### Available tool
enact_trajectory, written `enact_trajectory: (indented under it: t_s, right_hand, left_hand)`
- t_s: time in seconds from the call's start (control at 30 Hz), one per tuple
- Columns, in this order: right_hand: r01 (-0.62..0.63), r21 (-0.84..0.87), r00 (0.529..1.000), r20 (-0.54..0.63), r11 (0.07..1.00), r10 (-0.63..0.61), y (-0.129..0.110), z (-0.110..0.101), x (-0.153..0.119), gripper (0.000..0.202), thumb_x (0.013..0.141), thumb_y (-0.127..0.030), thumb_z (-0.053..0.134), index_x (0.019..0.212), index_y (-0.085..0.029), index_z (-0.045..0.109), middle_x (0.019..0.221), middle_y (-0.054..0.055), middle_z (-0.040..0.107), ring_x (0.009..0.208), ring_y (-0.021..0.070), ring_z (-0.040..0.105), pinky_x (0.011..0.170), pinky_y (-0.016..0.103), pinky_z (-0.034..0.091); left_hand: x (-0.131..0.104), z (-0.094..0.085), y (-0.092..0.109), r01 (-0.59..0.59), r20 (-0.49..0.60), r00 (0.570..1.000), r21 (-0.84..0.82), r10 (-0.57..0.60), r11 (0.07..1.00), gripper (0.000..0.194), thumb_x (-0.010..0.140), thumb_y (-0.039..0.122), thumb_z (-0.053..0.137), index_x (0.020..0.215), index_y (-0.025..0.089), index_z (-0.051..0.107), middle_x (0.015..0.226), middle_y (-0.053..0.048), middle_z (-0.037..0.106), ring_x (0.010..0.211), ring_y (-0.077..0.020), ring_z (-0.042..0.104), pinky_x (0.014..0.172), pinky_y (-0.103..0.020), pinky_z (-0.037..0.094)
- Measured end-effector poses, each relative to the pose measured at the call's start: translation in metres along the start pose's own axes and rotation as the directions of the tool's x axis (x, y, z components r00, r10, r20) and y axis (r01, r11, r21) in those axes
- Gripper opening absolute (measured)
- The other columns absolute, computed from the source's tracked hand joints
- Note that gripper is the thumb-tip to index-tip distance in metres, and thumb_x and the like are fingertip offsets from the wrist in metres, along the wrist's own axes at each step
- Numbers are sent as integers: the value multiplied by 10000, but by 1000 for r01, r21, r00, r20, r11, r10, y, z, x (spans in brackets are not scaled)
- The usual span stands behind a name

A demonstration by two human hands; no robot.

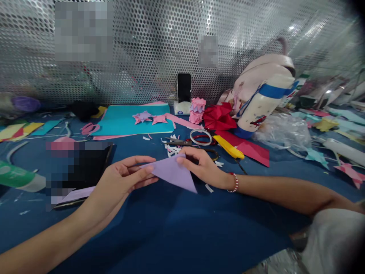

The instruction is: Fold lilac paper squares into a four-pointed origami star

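A piece of lavender paper [175, 172], triangular in outline, is held above the blue table between both hands. My left hand [125, 175] pinches its left corner between thumb and fingers. On the upper right edge, my right hand [201, 165] grips the paper with the thumb in front and the fingers mostly behind. One corner of the paper points down to the right and hangs loose. Just beyond my right hand lie scissors [182, 143] and white paper scraps [172, 150], partly hidden by the hand.
A yellow utility knife [229, 147] lies on red paper [253, 150]. Further back are turquoise sheets [116, 120] with folded paper stars [142, 117], a phone [184, 87] on a stand, a red paper flower [219, 117] and a leaning bottle [264, 104]. A dark tablet-like object [91, 163] sits left.
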State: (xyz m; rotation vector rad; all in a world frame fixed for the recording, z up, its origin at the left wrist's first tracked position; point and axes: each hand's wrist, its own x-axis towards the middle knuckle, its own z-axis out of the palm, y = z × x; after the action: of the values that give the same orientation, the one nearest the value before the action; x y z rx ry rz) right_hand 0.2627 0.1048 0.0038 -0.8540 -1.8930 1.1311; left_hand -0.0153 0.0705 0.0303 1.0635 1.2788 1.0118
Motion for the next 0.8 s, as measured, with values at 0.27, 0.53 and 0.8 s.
enact_trajectory:
  t_s: [0.27,0.53,0.8]
  right_hand:
    - [-115,112,993,41,987,112,8,1,2,642,1034,-840,969,1150,-229,809,1014,33,802,849,198,724,708,300,578]
    - [-131,146,990,62,981,123,19,-2,2,511,1038,-644,1000,1278,-208,881,1197,94,907,998,241,844,757,305,651]
    - [-123,134,992,51,983,117,20,-3,3,337,1080,-452,941,1314,-217,876,1161,64,899,918,198,797,684,266,567]
  left_hand:
    - [-4,-1,-17,43,6,999,-105,-43,993,953,446,707,1327,1257,309,1024,1188,-53,1012,1180,-336,1003,1031,-345,853]
    - [-2,-2,-22,17,9,1000,-94,-16,995,883,463,820,1289,1148,317,1048,1216,-83,1008,1081,-331,1014,1017,-353,850]
    - [-6,0,-25,-76,14,997,-63,77,995,803,547,877,1247,1118,348,1049,1261,-81,1002,1111,-338,1014,1057,-365,834]
